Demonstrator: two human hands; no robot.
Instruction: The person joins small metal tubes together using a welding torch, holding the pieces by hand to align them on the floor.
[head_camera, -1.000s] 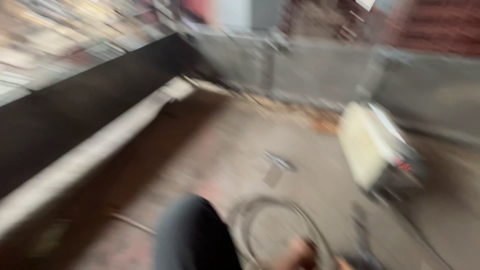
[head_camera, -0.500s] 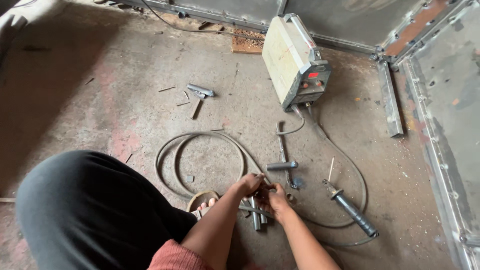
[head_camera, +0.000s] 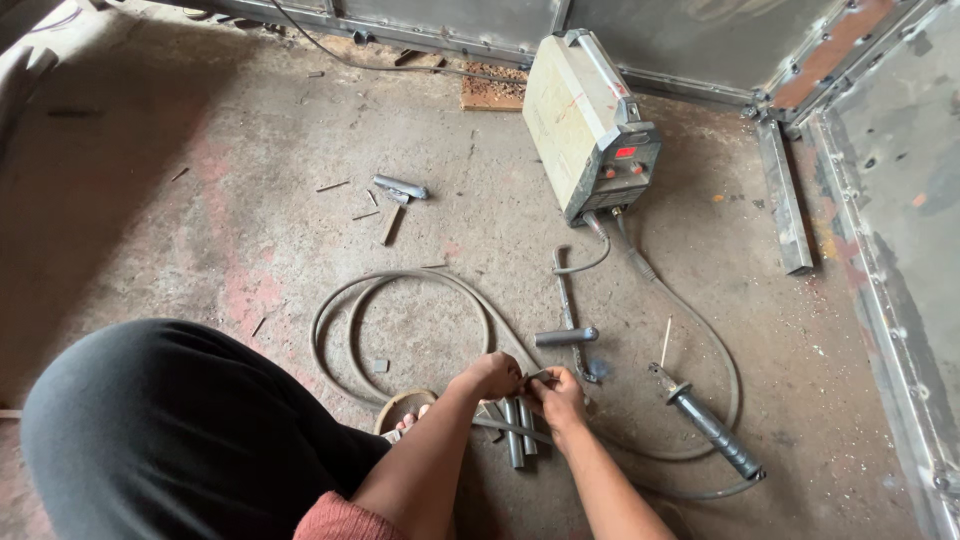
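From the head view, the person crouches over the concrete floor (head_camera: 200, 180) with both hands meeting low in front of the knee. The left hand (head_camera: 492, 375) is curled nearly closed, and the right hand (head_camera: 558, 393) is curled the same way just beside it; between their fingertips sits a small metal piece (head_camera: 535, 377), too small to make out clearly. Directly under the hands lie short grey metal tubes (head_camera: 518, 433), side by side on the floor. Left of the left hand the grey cable (head_camera: 400, 290) loops in a coil. Just beyond the right hand rests a hammer (head_camera: 566, 337), and further right the electrode holder (head_camera: 712, 432) lies with its dark grip. Well beyond both hands stands the cream welding machine (head_camera: 585, 120), near the metal frame (head_camera: 785, 205).
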